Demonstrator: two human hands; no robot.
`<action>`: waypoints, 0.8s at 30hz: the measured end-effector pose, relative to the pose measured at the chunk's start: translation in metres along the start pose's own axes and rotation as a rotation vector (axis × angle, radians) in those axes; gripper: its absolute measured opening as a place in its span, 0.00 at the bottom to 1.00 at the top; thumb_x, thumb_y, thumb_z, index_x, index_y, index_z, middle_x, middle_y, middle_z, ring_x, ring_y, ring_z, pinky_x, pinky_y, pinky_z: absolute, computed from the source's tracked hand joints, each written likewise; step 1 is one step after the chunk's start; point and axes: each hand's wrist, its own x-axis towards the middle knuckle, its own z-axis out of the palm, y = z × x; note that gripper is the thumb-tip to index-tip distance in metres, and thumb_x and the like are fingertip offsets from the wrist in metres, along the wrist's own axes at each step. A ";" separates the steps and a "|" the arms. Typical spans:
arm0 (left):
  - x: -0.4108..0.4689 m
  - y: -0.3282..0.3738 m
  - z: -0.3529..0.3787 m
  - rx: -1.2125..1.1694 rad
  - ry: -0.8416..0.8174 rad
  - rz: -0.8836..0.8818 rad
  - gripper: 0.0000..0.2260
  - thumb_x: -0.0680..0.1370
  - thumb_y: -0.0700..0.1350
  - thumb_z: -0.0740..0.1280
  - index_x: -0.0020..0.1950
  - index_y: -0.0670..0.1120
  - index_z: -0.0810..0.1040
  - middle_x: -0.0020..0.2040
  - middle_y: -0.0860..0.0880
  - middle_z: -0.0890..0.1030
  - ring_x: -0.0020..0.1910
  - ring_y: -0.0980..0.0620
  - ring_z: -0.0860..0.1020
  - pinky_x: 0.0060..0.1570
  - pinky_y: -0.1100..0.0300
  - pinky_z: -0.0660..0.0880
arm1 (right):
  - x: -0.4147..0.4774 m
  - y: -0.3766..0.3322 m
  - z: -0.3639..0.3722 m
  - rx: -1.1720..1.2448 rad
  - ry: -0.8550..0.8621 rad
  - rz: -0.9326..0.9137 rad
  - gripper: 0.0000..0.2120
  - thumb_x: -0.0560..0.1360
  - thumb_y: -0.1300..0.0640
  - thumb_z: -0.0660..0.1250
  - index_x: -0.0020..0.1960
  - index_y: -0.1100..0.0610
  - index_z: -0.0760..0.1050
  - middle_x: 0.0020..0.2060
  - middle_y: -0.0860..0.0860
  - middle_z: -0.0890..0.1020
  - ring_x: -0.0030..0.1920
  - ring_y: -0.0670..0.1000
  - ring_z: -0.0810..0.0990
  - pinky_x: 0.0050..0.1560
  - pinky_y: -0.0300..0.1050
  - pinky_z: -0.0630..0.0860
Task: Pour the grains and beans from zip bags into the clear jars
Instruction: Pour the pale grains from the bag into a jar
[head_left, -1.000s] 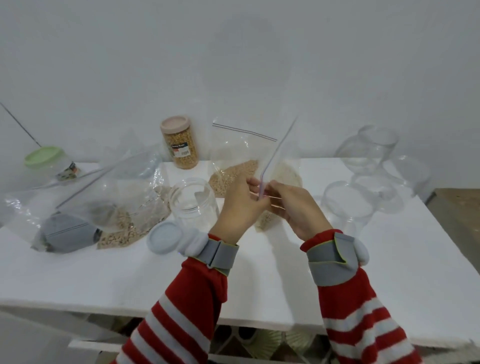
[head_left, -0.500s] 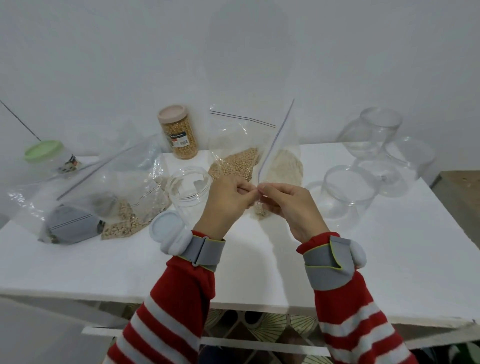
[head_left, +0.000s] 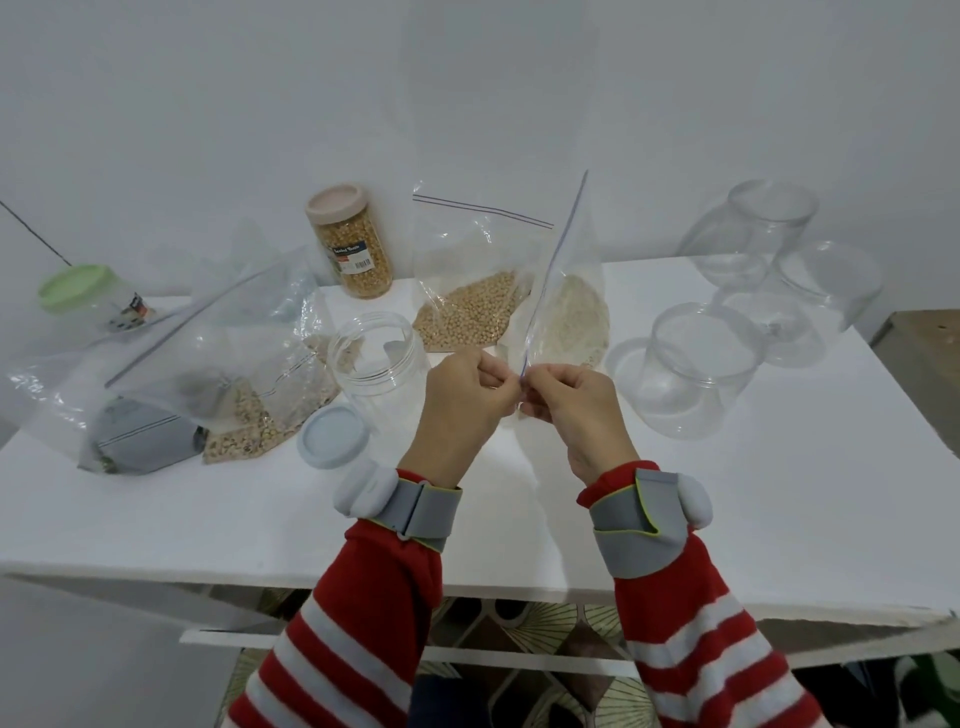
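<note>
Both my left hand (head_left: 462, 395) and right hand (head_left: 566, 402) pinch the zip bag (head_left: 569, 312) at its seal. I should peel evenly, keeping the grain low, near the open jar (head_left: 379, 358).

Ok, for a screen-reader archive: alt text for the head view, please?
The left hand and right hand pinch the zip edge of a clear bag of pale grain over a white table. An open jar and blue lid sit to their left.
</note>
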 end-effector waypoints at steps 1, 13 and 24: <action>0.000 -0.002 0.000 0.002 -0.004 -0.005 0.03 0.71 0.38 0.71 0.43 0.43 0.80 0.34 0.46 0.84 0.35 0.50 0.84 0.43 0.52 0.82 | 0.000 0.002 0.000 -0.005 -0.008 0.002 0.05 0.74 0.66 0.68 0.47 0.68 0.81 0.34 0.54 0.82 0.35 0.49 0.80 0.45 0.43 0.81; 0.001 -0.004 0.006 0.270 0.120 0.198 0.02 0.71 0.37 0.70 0.42 0.42 0.81 0.36 0.49 0.82 0.37 0.52 0.80 0.41 0.51 0.79 | 0.002 0.003 0.003 -0.393 0.098 -0.261 0.02 0.71 0.61 0.71 0.40 0.57 0.82 0.32 0.46 0.81 0.34 0.42 0.78 0.40 0.36 0.75; 0.021 0.029 -0.010 0.253 -0.054 0.180 0.16 0.80 0.48 0.65 0.63 0.41 0.74 0.54 0.48 0.78 0.54 0.50 0.77 0.53 0.60 0.74 | 0.012 -0.009 -0.006 -0.249 -0.011 -0.106 0.17 0.79 0.41 0.61 0.52 0.54 0.79 0.40 0.46 0.80 0.37 0.43 0.77 0.38 0.36 0.73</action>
